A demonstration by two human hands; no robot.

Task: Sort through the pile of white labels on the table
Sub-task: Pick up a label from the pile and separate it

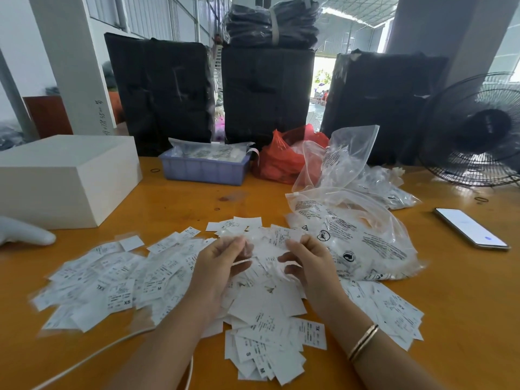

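Where the orange wooden table meets the lower half of the view, spread loosely from 8 o'clock through 6 o'clock to 4 o'clock: pile of white labels, overlapping, printed with size marks such as XS, M, S and XL. Raised just above the pile centre: left hand and right hand, palms turned toward each other, fingers curled. Pinched narrowly between left thumb and fingers: thin white strip, edge-on. Gripped by right fingertips at the upper edge: blurred printed label, with further blurred labels between the two hands; exact count cannot be told. On the right wrist: two gold bangles.

Touching the pile at 3 o'clock: clear printed plastic bag, filled, lying on its side. Behind it at 2 o'clock: second clear bag, standing open. Beside that at 1 o'clock: red plastic bag. At 12 o'clock, well apart from the pile: blue plastic bin holding packets. At 10 o'clock: white box, with a white-gloved hand of a second person resting just in front. At 3 o'clock near the table edge: smartphone, screen up and lit. At 2 o'clock, far right: black fan. Along the far table edge: three black wrapped bales, the middle one carrying a bundle of dark fabric in clear wrap. Running from 7 o'clock under the left forearm: white cable.
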